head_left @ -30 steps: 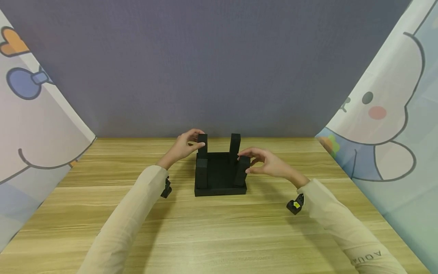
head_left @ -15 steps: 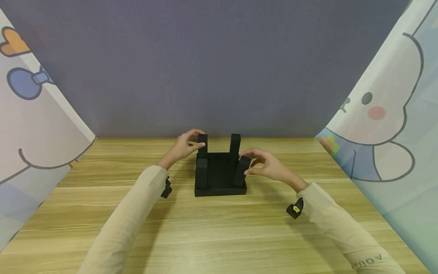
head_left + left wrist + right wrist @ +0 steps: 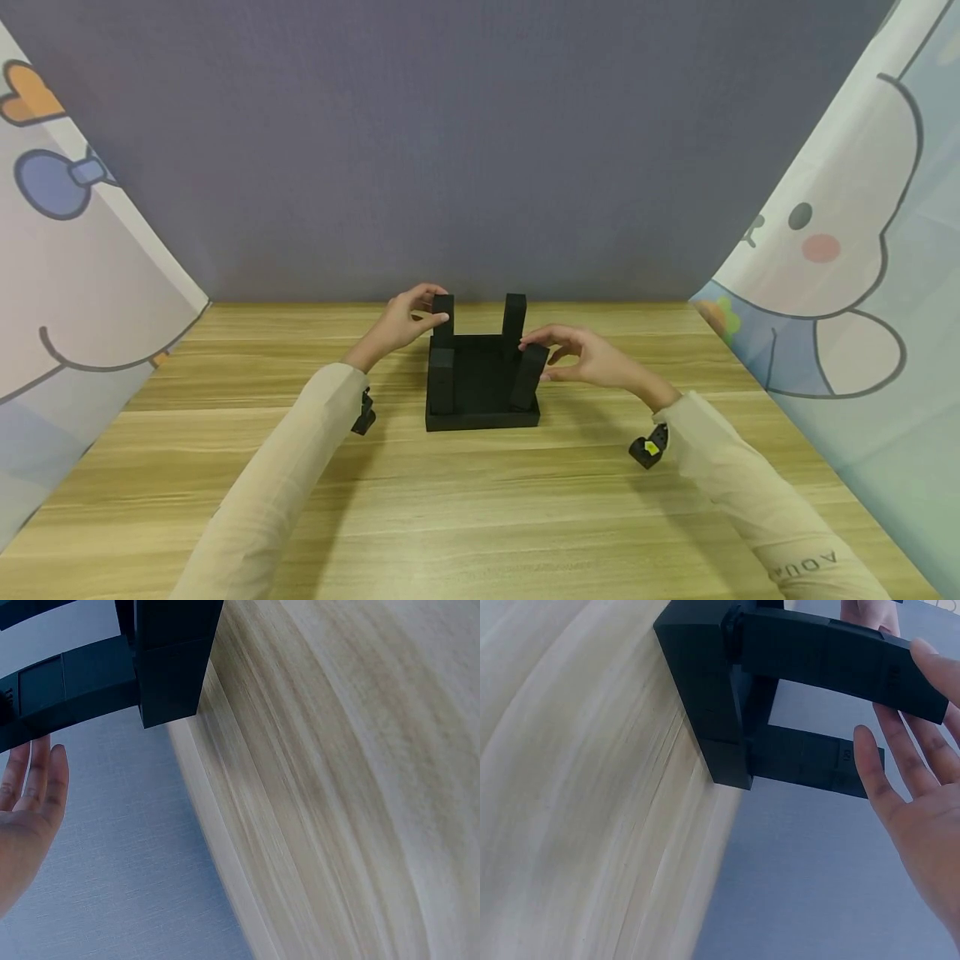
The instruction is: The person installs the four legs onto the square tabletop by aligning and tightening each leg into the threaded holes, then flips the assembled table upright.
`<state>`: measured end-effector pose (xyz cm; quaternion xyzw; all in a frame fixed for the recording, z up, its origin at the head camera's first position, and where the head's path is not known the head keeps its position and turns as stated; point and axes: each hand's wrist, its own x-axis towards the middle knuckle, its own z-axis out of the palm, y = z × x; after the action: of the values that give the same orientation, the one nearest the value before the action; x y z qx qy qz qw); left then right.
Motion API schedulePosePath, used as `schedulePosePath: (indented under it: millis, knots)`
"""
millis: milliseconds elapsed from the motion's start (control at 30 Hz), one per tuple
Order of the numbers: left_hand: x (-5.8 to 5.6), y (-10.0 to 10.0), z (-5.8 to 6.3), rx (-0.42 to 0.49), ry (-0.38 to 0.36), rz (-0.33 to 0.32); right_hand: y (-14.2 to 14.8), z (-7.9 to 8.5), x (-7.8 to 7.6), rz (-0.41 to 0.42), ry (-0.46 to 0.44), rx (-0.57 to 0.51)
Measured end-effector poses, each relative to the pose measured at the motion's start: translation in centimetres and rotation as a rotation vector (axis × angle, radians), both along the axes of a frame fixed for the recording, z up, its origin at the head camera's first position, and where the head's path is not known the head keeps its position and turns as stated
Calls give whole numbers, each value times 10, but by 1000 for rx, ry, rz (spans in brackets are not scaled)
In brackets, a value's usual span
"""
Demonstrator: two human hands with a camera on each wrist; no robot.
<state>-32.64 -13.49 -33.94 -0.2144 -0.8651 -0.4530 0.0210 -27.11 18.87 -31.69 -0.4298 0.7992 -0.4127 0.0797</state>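
A black square base (image 3: 480,419) with several upright black posts stands on the wooden table. My left hand (image 3: 408,318) pinches the back left post (image 3: 444,325) near its top, thumb in front and fingers behind. In the left wrist view, that hand's fingers (image 3: 56,780) reach behind a post (image 3: 82,679). My right hand (image 3: 588,358) holds the front right post (image 3: 529,379), which leans outward to the right. The right wrist view shows the thumb (image 3: 934,667) on one face of this post (image 3: 832,656) and fingers on the far side.
The front left post (image 3: 442,383) and back right post (image 3: 514,321) rise untouched from the base. A grey wall panel (image 3: 480,167) stands behind the wooden table (image 3: 480,517). Cartoon-printed sheets flank both sides. Small black devices hang at each wrist.
The front right post and my right hand have shifted very slightly, the post leaning a touch more outward than a second ago. My left hand stays on the back left post.
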Motion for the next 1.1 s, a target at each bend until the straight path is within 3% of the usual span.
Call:
schedulePosePath:
  millis: [267,467,567,733,1100]
  knots:
    - [1,0,0,-4,8,-2,-3,-6,8,-95,35,-61]
    - [1,0,-1,-3,23,-2,-13,8,28,-181,77,-76]
    - [0,0,-1,-2,24,-2,-11,1,23,-193,83,-81]
    - [-1,0,-1,3,16,-3,-5,-12,9,-156,95,-72]
    - [-1,1,-1,6,14,-5,0,-1,2,-47,7,-22]
